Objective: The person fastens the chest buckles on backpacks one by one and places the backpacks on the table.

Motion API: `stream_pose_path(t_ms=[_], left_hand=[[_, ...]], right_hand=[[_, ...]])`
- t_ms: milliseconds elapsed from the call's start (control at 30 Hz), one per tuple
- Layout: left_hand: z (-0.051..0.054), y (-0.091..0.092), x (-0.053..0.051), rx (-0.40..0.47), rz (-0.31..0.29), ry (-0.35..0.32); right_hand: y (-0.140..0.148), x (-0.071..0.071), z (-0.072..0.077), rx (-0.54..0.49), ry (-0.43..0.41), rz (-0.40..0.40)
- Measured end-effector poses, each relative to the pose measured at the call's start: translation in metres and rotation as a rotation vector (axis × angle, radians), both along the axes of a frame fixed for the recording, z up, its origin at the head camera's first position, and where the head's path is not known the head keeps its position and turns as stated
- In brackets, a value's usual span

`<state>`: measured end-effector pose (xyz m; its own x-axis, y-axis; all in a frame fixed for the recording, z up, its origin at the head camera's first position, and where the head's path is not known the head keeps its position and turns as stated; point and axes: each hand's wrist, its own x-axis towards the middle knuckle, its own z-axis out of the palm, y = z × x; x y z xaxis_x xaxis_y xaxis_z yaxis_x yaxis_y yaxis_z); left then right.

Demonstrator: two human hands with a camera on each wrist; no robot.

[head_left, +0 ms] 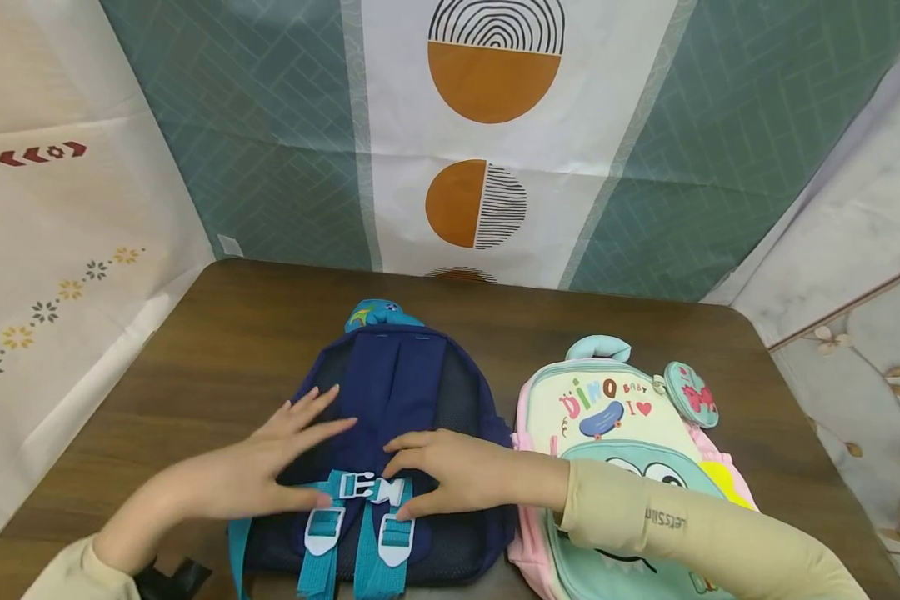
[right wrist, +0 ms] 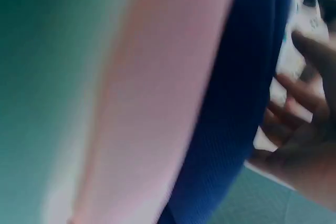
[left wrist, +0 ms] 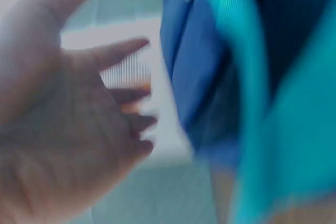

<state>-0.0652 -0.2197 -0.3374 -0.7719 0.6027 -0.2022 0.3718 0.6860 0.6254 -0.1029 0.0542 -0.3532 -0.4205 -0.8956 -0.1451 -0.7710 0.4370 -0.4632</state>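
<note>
Now the white buckle (head_left: pixel 387 492), lying crosswise on the navy backpack (head_left: pixel 397 375), is flanked by left hand (head_left: pixel 258 467) and nearer right hand (head_left: pixel 461 468) (both loosely spread, nothing gripped).

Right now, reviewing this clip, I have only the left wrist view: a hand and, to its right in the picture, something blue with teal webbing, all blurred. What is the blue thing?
Observer: The head view shows a navy backpack lying on a brown table, its padded back facing up.
Operator: Is it the only bag there?
Observer: No, a pastel bag with cartoon artwork lies beside it, on the person's right.
Operator: What does the right arm pass over?
Observer: With the right hand over the backpack, its beige sleeve crosses above the pastel bag.
</note>
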Motion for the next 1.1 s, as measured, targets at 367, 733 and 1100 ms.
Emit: stream_pose_path(t_ms=[367,733,1100], left_hand=[[-0.036,0.049,0.018,0.014,0.094,0.064],[-0.045,0.044,0.008,0.038,-0.008,0.107],[-0.046,0.03,-0.002,0.12,-0.051,0.142]], right_hand=[[-0.009,-0.004,-0.011,-0.064,-0.055,0.083],[-0.008,0.006,-0.013,-0.191,0.076,0.085],[-0.025,0.006,-0.014,-0.138,-0.004,-0.015]])
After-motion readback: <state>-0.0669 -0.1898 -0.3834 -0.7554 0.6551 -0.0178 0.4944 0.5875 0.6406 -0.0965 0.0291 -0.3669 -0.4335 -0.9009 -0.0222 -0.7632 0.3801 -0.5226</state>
